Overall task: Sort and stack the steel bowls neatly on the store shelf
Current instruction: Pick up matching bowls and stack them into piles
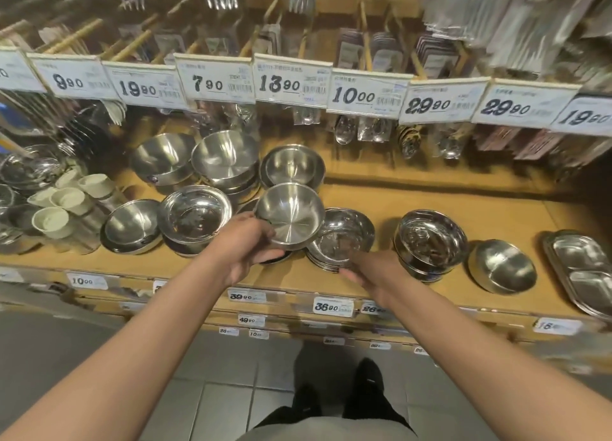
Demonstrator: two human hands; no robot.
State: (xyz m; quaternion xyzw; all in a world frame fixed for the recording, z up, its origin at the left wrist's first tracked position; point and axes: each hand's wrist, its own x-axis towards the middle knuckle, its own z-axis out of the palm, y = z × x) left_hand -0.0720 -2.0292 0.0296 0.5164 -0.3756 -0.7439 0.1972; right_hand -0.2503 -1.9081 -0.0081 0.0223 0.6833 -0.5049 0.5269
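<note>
Steel bowls stand in groups on a wooden shelf [364,278]. My left hand [246,245] grips a shiny steel bowl [289,215] by its near rim, lifted and tilted above the shelf's middle. Just right of it stands a short stack of bowls [342,238]; my right hand [371,273] rests at its near rim, fingers spread, and I cannot tell whether it grips. More bowl stacks sit at the back [225,159] [291,167], at the left [195,213] [132,225] and at the right [430,242]. A single bowl [501,266] sits farther right.
Pale plastic cups [66,202] cluster at the shelf's left. A divided steel tray [583,268] lies at the far right. Price tags [288,82] hang on a rail above, with packaged spoons behind them. Bare shelf board lies between the right-hand stacks. Grey floor tiles lie below.
</note>
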